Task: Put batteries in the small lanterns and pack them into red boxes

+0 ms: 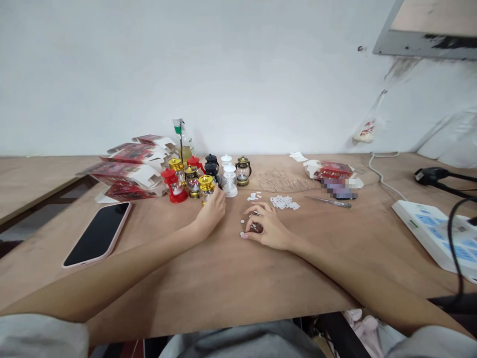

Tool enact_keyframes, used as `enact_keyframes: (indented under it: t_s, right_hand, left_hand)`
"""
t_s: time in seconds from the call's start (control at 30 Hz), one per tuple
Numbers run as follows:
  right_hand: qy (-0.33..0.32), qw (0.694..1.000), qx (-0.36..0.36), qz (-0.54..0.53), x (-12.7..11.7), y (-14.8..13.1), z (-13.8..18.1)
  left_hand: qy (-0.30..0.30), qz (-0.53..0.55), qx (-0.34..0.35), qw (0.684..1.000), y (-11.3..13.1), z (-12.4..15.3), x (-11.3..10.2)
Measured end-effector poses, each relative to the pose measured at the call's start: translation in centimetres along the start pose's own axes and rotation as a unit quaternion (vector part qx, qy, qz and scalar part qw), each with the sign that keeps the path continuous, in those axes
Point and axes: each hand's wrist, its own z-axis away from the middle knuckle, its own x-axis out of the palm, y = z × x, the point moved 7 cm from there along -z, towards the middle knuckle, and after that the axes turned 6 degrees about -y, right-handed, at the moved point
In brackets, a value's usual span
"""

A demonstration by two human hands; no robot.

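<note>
My left hand (212, 211) reaches toward a cluster of small toy lanterns and closes its fingers around a gold-topped lantern (205, 186). My right hand (266, 226) rests on the wooden table (223, 278), fingers curled over a small dark round piece (256, 227). A few tiny white discs (242, 222) lie beside its fingertips. Other mini lanterns stand just beyond: red (174, 186), black (212, 166), white (229, 181) and bronze (243, 171).
A phone (97, 233) in a pink case lies at the left. Red and white cartons (130, 171) and a bottle (182, 141) stand behind the lanterns. Small white pieces (284, 202), a screwdriver (330, 201), clear plastic parts (283, 181) and a power strip (437, 233) lie to the right.
</note>
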Motion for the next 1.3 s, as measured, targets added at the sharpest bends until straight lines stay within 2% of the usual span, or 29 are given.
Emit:
enact_keyframes:
  t_s: [0.07, 0.2, 0.3, 0.47, 0.53, 0.6, 0.73, 0.8, 0.87, 1.03, 1.13, 1.3]
  right_hand:
    - [0.006, 1.0, -0.003, -0.001, -0.1, 0.0, 0.0]
    - [0.006, 1.0, -0.01, -0.004, -0.1, -0.1, 0.1]
    - [-0.009, 1.0, -0.004, -0.015, 0.3, -0.2, 0.1]
    - [-0.017, 0.999, 0.01, -0.045, 0.6, -0.2, 0.2]
    - [-0.018, 0.998, 0.011, -0.052, 0.7, -0.2, 0.2]
    - [-0.019, 0.998, 0.009, -0.053, 0.7, -0.2, 0.2]
    - [-0.015, 0.998, -0.004, -0.068, 0.7, -0.2, 0.2]
    - [0.014, 0.996, -0.026, -0.083, 0.3, -0.4, 0.3]
    - [0.071, 0.99, -0.061, -0.102, -0.5, -0.9, 0.5]
    - [0.213, 0.961, -0.12, -0.129, -2.5, -2.2, 1.6]
    - [0.248, 0.954, -0.125, -0.111, -3.0, -3.0, 2.1]
    - [0.26, 0.951, -0.143, -0.09, -2.9, -3.5, 2.7]
  left_hand:
    - [0.013, 0.039, -0.018, 0.999, -0.6, 0.2, 0.6]
    - [0.01, 0.037, -0.031, 0.999, -1.3, 0.6, 0.7]
    - [-0.001, 0.008, -0.045, 0.999, -1.4, 0.7, -0.7]
    - [-0.014, -0.04, -0.048, 0.998, -0.7, 1.0, -4.2]
    - [0.012, -0.021, -0.039, 0.999, -0.5, 1.5, -4.9]
    - [0.068, 0.032, -0.032, 0.997, -0.4, 2.3, -5.0]
    - [0.188, 0.178, -0.036, 0.965, -0.8, 4.0, -3.8]
    - [0.22, 0.227, -0.041, 0.948, -0.8, 4.6, -3.2]
    - [0.233, 0.257, -0.045, 0.937, -0.6, 4.8, -2.9]
    - [0.233, 0.271, -0.036, 0.933, 0.1, 4.9, -3.1]
    - [0.243, 0.251, 0.001, 0.937, 1.0, 5.0, -3.5]
    - [0.252, 0.206, 0.052, 0.944, 2.0, 5.3, -3.8]
